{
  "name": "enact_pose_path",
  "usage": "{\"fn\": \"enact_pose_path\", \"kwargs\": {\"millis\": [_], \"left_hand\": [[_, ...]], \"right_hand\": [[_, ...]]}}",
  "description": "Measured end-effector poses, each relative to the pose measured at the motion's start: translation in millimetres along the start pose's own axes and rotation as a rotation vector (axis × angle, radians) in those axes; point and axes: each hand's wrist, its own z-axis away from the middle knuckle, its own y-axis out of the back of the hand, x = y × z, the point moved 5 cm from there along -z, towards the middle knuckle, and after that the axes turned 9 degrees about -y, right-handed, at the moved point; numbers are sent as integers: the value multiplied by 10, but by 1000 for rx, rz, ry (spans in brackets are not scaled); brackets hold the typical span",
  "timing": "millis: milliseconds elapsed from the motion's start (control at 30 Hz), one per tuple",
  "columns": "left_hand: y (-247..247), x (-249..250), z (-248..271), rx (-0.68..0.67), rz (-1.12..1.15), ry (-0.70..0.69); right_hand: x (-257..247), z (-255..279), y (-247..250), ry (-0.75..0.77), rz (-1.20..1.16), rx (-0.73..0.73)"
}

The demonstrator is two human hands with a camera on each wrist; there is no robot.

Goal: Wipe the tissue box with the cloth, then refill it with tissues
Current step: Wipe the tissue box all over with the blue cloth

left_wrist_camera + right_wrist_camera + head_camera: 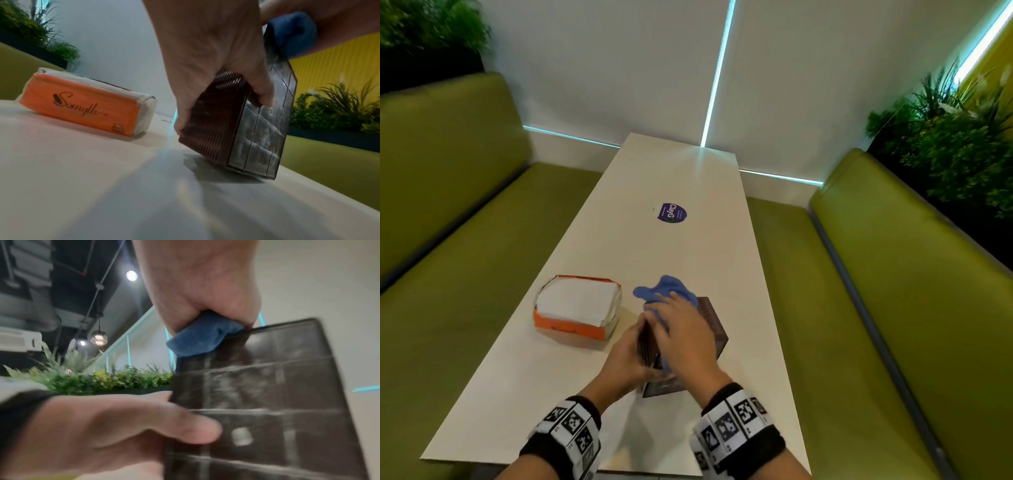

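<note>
Tissue box [711, 320], dark brown with ribbed sides, stands tipped on one edge near the close end of the counter [619, 246], right of centre. Its translucent gridded base [261, 134] is turned toward the near side and looks cloudy and smeared. Only its lower edge touches the counter.

Left hand [625, 359] grips the box from the left: thumb [185, 430] curled over the gridded base, fingers wrapped round the ribbed side. Grip closed on the box.

Right hand [681, 337] lies over the top of the box with the blue cloth [666, 291] bunched under it. In the right wrist view the fingers curl round a wad of cloth pressed against the box's upper edge. Grip closed on the cloth. Loose end of the cloth sticks out past the far side of the hand.

Left of the box, just apart from it, an orange tissue pack [577, 306] lies flat on the counter, its top open, white tissues showing.

Farther up the counter, a round purple sticker [671, 212]. Green benches [465, 240] run along both sides of the counter, with leafy plants [955, 137] behind their backs. White wall at the far end with thin cyan light strips.
</note>
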Motion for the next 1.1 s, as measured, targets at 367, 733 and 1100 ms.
{"fn": "enact_pose_path", "kwargs": {"millis": [367,733,1100], "left_hand": [[52,26,8,-22,212,114],[113,54,56,76,587,219],[81,308,45,-125,627,275]], "right_hand": [[746,-332,328,-420,-658,-137],[803,-66,91,-394,-1234,-205],[228,-60,643,-84,-966,-28]]}}
